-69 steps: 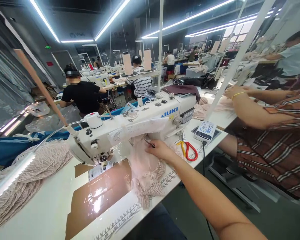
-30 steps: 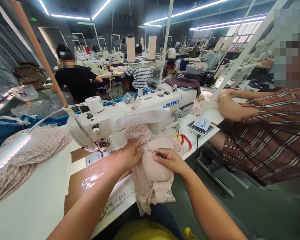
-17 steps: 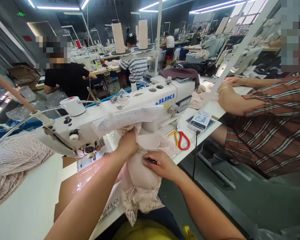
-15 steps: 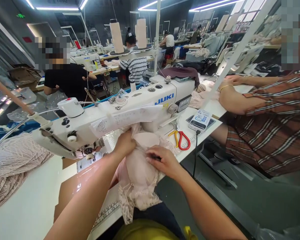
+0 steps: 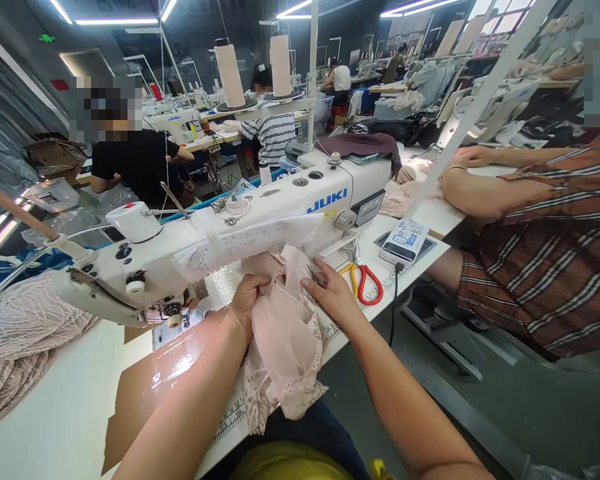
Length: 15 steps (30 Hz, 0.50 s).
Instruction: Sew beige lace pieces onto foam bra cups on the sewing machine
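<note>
A pale pink bra [image 5: 287, 327] with lace edging hangs over the table's front edge, its moulded cups bunched together. My left hand [image 5: 247, 297] is closed on its upper left part, thumb on top of the fabric. On the opposite side my right hand [image 5: 333, 290] pinches a raised flap of the same bra. Something dark and narrow, perhaps small snips, shows by the right fingers, mostly hidden. Both hands are in front of the arm of a white sewing machine [image 5: 265, 207]. The machine's needle area [image 5: 173, 313] lies to the left, apart from the bra.
Scissors [image 5: 370, 283] with red and yellow handles lie right of my right hand, near a white boxy device [image 5: 403, 243] with a cable. Pink lace fabric [image 5: 25, 340] is heaped at left. A co-worker in a plaid shirt [image 5: 555, 267] sits close on the right.
The bra has been turned and its upper part spread and lifted. My right hand has moved up and slightly right; my left hand has shifted slightly down.
</note>
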{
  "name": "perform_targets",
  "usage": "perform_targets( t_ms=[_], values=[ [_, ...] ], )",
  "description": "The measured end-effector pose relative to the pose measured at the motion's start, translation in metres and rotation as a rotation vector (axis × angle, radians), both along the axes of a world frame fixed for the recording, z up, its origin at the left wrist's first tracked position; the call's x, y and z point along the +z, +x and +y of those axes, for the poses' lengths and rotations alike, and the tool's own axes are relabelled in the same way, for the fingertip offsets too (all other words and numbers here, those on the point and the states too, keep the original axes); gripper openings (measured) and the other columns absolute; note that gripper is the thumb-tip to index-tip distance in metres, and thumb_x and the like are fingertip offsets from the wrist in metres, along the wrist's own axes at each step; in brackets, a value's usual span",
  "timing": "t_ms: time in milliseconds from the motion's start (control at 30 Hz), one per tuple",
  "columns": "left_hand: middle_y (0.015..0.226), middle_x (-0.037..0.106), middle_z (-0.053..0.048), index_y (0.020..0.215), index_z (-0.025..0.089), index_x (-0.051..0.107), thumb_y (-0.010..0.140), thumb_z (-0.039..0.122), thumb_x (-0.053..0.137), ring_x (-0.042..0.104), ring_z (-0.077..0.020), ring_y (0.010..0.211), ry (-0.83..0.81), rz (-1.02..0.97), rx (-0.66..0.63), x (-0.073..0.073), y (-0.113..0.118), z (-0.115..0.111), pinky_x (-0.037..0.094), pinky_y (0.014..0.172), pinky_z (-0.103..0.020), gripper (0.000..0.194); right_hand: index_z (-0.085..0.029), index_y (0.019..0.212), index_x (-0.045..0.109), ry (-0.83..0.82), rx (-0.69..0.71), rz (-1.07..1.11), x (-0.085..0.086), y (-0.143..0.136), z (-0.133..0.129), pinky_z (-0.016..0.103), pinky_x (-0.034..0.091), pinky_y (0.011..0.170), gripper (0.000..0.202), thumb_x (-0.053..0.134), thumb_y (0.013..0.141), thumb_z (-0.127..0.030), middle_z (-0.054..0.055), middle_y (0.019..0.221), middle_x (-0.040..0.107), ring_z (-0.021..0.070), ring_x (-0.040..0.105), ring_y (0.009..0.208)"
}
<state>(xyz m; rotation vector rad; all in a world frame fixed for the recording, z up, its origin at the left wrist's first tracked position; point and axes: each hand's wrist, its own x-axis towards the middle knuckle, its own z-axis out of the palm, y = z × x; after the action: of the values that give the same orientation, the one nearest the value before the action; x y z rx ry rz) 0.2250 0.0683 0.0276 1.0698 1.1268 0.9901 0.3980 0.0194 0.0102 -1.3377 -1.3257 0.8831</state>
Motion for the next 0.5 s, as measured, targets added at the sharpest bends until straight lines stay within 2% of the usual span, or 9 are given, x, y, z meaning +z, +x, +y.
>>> perform_targets(
  t_ms=[67, 133, 200, 300, 400, 467, 500],
  values=[
    [0.069, 0.068, -0.005, 0.077, 0.016, 0.063, 0.062, 0.036, 0.061, 0.068, -0.0241, 0.07, -0.012, -0.011, -0.001, -0.003, 0.002, 0.004, 0.056, 0.066, -0.038, 0.026, -0.014, 0.11, 0.061, -0.009, 0.067, 0.207, -0.003, -0.002, 0.001, 0.035, 0.05, 0.079, 0.046, 0.063, 0.078, -0.048, 0.009, 0.097, 0.068, 0.0227, 0.062, 0.088],
    [0.065, 0.067, -0.006, 0.076, 0.014, 0.062, 0.061, 0.037, 0.064, 0.067, -0.0249, 0.069, -0.01, 0.024, 0.012, -0.003, -0.001, 0.007, 0.055, 0.064, -0.037, 0.028, -0.016, 0.096, 0.064, 0.01, 0.056, 0.279, -0.003, -0.002, -0.001, 0.031, 0.048, 0.068, 0.035, 0.063, 0.078, -0.046, 0.004, 0.083, 0.067, 0.0184, 0.059, 0.073],
    [0.069, 0.068, -0.007, 0.08, 0.012, 0.062, 0.062, 0.038, 0.068, 0.066, -0.0253, 0.072, 0.011, 0.083, 0.039, 0.0, -0.012, 0.004, 0.053, 0.066, -0.037, 0.032, -0.018, 0.088, 0.064, 0.081, -0.043, 0.211, 0.001, 0.003, -0.005, 0.028, 0.045, 0.062, 0.026, 0.064, 0.079, -0.042, 0.001, 0.075, 0.062, 0.0155, 0.053, 0.066],
    [0.093, 0.069, -0.008, 0.101, 0.014, 0.06, 0.066, 0.038, 0.071, 0.064, -0.025, 0.093, 0.106, 0.193, 0.069, 0.008, -0.035, -0.015, 0.05, 0.08, -0.035, 0.044, -0.019, 0.083, 0.064, 0.241, -0.186, 0.017, 0.014, 0.011, -0.012, 0.028, 0.042, 0.063, 0.017, 0.061, 0.082, -0.036, 0.0, 0.07, 0.056, 0.0151, 0.049, 0.066],
    [0.118, 0.063, -0.011, 0.124, 0.018, 0.051, 0.073, 0.041, 0.068, 0.058, -0.0276, 0.11, 0.294, 0.553, -0.032, 0.012, -0.05, -0.042, 0.046, 0.091, -0.038, 0.058, -0.021, 0.082, 0.064, 0.423, -0.31, -0.148, 0.03, 0.009, -0.019, 0.032, 0.044, 0.07, 0.011, 0.059, 0.083, -0.03, 0.004, 0.079, 0.058, 0.0191, 0.054, 0.077],
    [0.127, 0.058, -0.014, 0.126, 0.019, 0.052, 0.079, 0.042, 0.062, 0.054, -0.0308, 0.118, 0.445, 0.814, -0.168, 0.011, -0.048, -0.055, 0.043, 0.097, -0.043, 0.053, -0.022, 0.084, 0.065, 0.524, -0.346, -0.255, 0.039, -0.002, -0.028, 0.034, 0.046, 0.076, 0.008, 0.057, 0.083, -0.026, 0.007, 0.09, 0.06, 0.0221, 0.057, 0.088],
    [0.129, 0.057, -0.014, 0.123, 0.019, 0.055, 0.081, 0.041, 0.06, 0.051, -0.0316, 0.121, 0.509, 0.874, -0.224, 0.011, -0.044, -0.057, 0.041, 0.1, -0.045, 0.047, -0.023, 0.086, 0.065, 0.564, -0.326, -0.308, 0.042, -0.01, -0.035, 0.034, 0.046, 0.077, 0.01, 0.056, 0.083, -0.024, 0.008, 0.094, 0.061, 0.0229, 0.058, 0.091]
  ],
)
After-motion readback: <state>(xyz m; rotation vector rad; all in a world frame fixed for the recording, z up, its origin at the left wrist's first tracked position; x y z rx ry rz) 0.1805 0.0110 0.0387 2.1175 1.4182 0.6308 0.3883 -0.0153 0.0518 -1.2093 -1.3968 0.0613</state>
